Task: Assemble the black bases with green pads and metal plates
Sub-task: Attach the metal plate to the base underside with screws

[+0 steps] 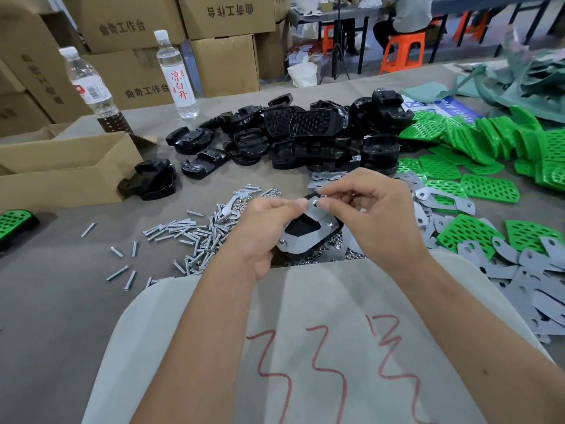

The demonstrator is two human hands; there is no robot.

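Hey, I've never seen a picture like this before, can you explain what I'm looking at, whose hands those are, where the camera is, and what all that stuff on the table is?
There is no machine here. It is one picture from a camera worn on a person's head, looking down at their own two bare hands.

The left hand grips a black base with a grey metal plate lying on top. The right hand pinches at the plate's far corner, probably fitting a small fastener; that piece is too small to see.

On the table lie loose silver screws, a heap of black bases, green pads and spare metal plates to the right, plus two water bottles and an open cardboard box to the left.
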